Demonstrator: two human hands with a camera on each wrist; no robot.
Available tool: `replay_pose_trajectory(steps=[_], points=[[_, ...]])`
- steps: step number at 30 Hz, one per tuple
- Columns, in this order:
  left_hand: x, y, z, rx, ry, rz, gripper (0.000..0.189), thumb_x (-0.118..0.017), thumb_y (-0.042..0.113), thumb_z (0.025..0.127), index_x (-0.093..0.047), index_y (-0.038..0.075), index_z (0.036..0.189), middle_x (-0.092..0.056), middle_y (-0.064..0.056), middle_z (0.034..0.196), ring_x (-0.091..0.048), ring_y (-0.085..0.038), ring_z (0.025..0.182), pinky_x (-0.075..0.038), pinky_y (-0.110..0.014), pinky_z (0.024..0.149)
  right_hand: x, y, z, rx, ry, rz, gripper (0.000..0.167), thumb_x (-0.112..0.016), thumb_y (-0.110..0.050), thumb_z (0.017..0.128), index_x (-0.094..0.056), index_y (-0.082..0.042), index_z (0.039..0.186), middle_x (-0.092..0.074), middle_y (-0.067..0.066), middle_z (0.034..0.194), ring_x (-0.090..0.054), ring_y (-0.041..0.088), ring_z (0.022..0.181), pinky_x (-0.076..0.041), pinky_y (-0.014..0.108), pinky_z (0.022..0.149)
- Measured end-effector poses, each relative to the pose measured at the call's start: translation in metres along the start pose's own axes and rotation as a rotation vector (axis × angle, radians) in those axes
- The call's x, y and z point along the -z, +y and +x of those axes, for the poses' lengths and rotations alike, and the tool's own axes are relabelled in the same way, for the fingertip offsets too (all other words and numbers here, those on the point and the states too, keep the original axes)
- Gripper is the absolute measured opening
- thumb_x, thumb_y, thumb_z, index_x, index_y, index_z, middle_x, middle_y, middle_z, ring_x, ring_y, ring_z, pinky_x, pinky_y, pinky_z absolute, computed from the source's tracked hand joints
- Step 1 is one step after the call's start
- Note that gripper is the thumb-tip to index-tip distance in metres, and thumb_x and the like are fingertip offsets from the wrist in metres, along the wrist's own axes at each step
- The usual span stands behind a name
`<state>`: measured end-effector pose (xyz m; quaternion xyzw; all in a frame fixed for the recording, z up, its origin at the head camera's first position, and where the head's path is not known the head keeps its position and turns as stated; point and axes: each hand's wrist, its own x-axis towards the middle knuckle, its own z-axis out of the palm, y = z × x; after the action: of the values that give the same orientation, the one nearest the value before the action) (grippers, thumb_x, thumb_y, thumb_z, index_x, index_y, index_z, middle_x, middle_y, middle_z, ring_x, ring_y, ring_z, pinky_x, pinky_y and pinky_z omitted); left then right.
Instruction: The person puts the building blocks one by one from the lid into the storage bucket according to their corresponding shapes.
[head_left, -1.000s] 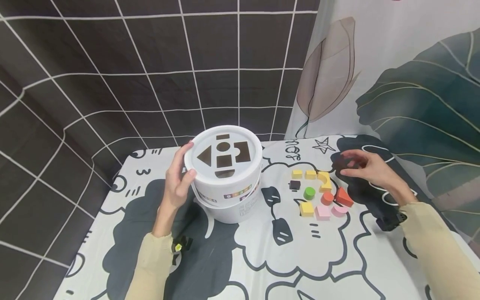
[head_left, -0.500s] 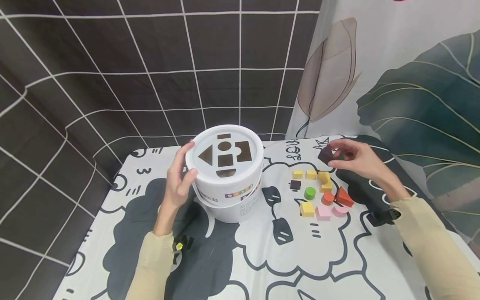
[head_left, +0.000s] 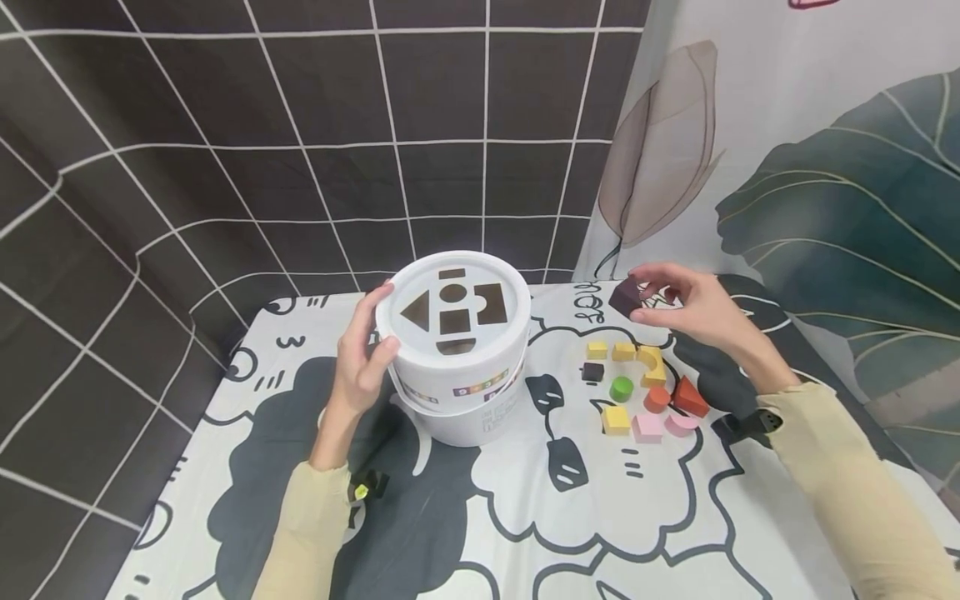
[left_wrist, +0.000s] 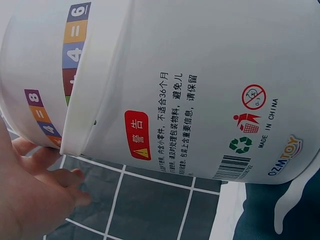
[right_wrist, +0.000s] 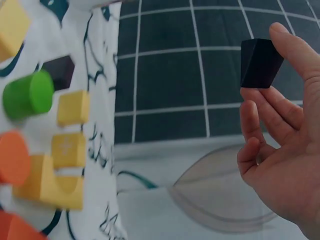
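A white plastic bucket [head_left: 480, 425] stands on the table under a white lid [head_left: 390, 321] with cut-out shapes: a triangle, a circle, a square and others. My left hand [head_left: 356, 358] rests against the bucket's left side, thumb and fingertips at the lid's rim. In the left wrist view, that hand's [left_wrist: 40, 185] lower fingers lie bent by the bucket wall [left_wrist: 210, 45]. My right hand [head_left: 705, 312] pinches a dark block [head_left: 627, 297] between thumb and fingertips, raised above the table's back right. The right wrist view shows the block [right_wrist: 260, 62] between thumb and fingers.
Right of the bucket lie small blocks: several yellow ones [head_left: 617, 421], a black block [head_left: 592, 372], a green cylinder [head_left: 621, 388], a red cylinder [head_left: 657, 399], a red triangular block [head_left: 689, 397] and pink blocks [head_left: 647, 428]. Behind the table hangs a dark checked cloth [head_left: 427, 100].
My right hand, at first with no block plainly visible, now shows the dark block in its fingers and has moved left toward the bucket. The left hand stays at the bucket.
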<state>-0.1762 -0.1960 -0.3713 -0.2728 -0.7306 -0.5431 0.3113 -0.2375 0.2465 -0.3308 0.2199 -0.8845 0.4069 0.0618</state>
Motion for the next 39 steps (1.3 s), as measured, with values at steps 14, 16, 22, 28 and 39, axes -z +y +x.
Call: replay_pose_trajectory(steps=[14,16,22,28,39], points=[[0.0,0.002,0.0,0.008,0.005,-0.005,0.065,-0.051,0.016,0.08,-0.049,-0.008,0.14,-0.052,-0.024,0.142,-0.051,-0.038,0.13,-0.034,-0.036,0.113,-0.016,-0.051,0.027,0.127,-0.045,0.038,0.055,-0.084,-0.013,0.078,-0.065,-0.006,0.129,-0.068,0.007,0.115,-0.056,0.015,0.098,-0.039,0.03,0.079],[-0.001,0.002,0.0,0.015,0.003,0.001,0.065,-0.051,0.016,0.08,-0.049,-0.007,0.141,-0.052,-0.023,0.142,-0.05,-0.038,0.13,-0.034,-0.037,0.113,-0.018,-0.059,0.03,0.148,-0.057,0.04,0.056,-0.084,-0.013,0.077,-0.064,-0.006,0.13,-0.068,0.008,0.117,-0.056,0.015,0.098,-0.038,0.03,0.08],[0.0,0.001,0.0,0.022,0.002,0.016,0.065,-0.051,0.017,0.081,-0.048,-0.007,0.141,-0.052,-0.023,0.143,-0.051,-0.037,0.13,-0.033,-0.037,0.113,-0.035,-0.081,0.039,0.178,-0.064,0.078,0.056,-0.084,-0.015,0.077,-0.064,-0.006,0.129,-0.068,0.008,0.119,-0.057,0.021,0.104,-0.04,0.037,0.083],[0.0,0.0,0.0,0.018,-0.002,0.011,0.065,-0.051,0.018,0.081,-0.049,-0.006,0.141,-0.053,-0.022,0.142,-0.051,-0.037,0.13,-0.035,-0.036,0.112,-0.056,-0.1,0.05,0.202,-0.088,0.145,0.054,-0.083,-0.016,0.078,-0.064,-0.005,0.128,-0.067,0.008,0.12,-0.058,0.023,0.11,-0.042,0.042,0.09],[0.001,-0.002,-0.001,0.015,-0.003,0.031,0.066,-0.05,0.02,0.081,-0.048,-0.005,0.142,-0.053,-0.021,0.143,-0.051,-0.036,0.13,-0.035,-0.036,0.111,-0.082,-0.141,0.068,0.234,-0.127,0.143,0.056,-0.086,-0.023,0.075,-0.067,-0.007,0.124,-0.07,0.002,0.115,-0.059,0.02,0.111,-0.042,0.046,0.099]])
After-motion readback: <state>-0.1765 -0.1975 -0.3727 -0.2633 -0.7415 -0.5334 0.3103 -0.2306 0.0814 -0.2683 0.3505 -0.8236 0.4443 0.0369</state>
